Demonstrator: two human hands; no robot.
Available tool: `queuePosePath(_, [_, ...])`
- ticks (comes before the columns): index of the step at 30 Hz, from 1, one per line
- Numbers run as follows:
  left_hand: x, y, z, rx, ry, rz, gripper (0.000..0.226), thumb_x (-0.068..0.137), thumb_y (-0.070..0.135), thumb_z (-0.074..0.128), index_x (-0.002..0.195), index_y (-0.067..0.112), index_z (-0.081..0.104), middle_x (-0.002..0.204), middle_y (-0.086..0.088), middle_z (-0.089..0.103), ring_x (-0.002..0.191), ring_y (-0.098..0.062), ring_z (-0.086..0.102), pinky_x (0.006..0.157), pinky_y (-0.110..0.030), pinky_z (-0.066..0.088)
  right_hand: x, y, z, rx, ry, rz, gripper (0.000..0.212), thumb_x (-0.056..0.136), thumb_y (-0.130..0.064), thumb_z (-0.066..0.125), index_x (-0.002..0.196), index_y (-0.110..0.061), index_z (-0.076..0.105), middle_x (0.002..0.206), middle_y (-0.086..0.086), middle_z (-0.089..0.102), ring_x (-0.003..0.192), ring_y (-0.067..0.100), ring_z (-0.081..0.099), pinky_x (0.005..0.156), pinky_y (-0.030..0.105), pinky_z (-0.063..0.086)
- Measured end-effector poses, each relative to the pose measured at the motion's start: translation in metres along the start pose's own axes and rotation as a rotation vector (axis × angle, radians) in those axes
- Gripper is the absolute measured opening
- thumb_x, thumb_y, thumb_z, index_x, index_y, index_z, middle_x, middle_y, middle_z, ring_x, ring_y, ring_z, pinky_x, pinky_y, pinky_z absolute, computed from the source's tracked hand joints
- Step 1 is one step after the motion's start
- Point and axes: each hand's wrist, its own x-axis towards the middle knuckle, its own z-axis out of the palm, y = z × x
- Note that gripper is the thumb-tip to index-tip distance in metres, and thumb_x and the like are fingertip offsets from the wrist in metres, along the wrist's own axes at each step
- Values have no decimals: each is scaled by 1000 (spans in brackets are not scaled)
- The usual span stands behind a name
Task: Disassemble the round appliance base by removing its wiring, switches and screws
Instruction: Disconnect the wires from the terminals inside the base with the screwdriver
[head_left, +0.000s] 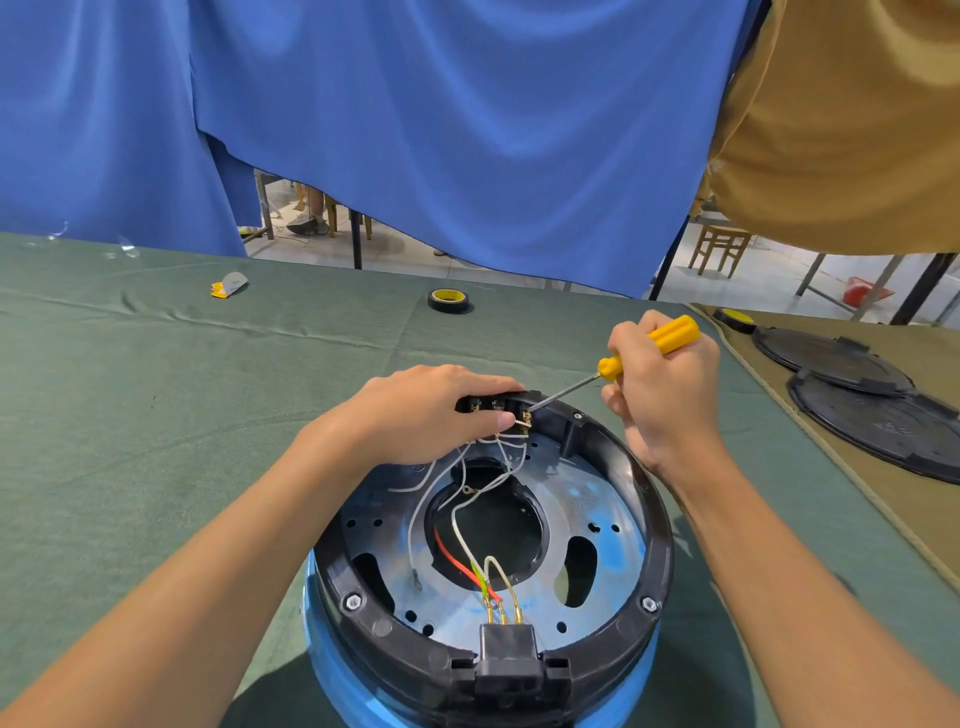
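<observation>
The right hand (660, 384) clenched the screwdriver (644, 347), its shaft slanting down-left to the switch block (493, 405), which the left hand (431, 410) steadied.

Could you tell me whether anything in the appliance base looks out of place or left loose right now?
Yes: a white wire lies loose across the metal plate, its ring terminal attached to nothing. A second free ring terminal hangs over the centre hole. Nothing looks spilled or broken.
</observation>
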Motion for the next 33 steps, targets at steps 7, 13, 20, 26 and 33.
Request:
queuePosePath(7, [0, -1, 1, -3, 11, 2, 41, 96, 63, 33, 137, 63, 30, 128, 20, 54, 119, -14, 50, 81, -38, 36, 1, 5, -1, -37, 31, -54, 33, 75, -2, 53, 55, -1, 26, 55, 6, 20, 50, 23, 22, 47, 35, 19])
queuePosePath(13, [0, 0, 0, -13, 7, 7, 41, 96, 62, 34, 137, 62, 31, 127, 17, 55, 118, -13, 50, 80, -37, 36, 7, -1, 4, -29, -6, 53, 41, 76, -3, 53, 52, -21, 24, 55, 6, 18, 48, 23, 22, 47, 30, 18])
queuePosePath(20, [-1, 0, -1, -18, -5, 4, 41, 96, 62, 34, 137, 62, 32, 128, 19, 52, 118, -13, 50, 93, -44, 43, 20, 11, 5, 158, 36, 322, 41, 78, 4, 50, 55, -18, 24, 50, 3, 19, 38, 12, 17, 44, 21, 15])
queuePosePath(26, [0, 0, 0, -7, 0, 7, 43, 96, 62, 34, 138, 60, 32, 116, 22, 48, 116, -13, 50, 91, -43, 44, 5, 7, -6, 63, -156, -64, 41, 81, 2, 56, 58, -7, 23, 45, 0, 26, 40, 15, 25, 43, 24, 19])
queuePosePath(33, [-1, 1, -1, 0, 9, 10, 41, 96, 62, 34, 137, 60, 33, 124, 20, 53, 117, -14, 50, 91, -42, 43, -7, -12, -42, -312, -223, -58, 32, 78, -20, 79, 92, -16, 52, 61, 4, 67, 50, 19, 63, 41, 26, 49])
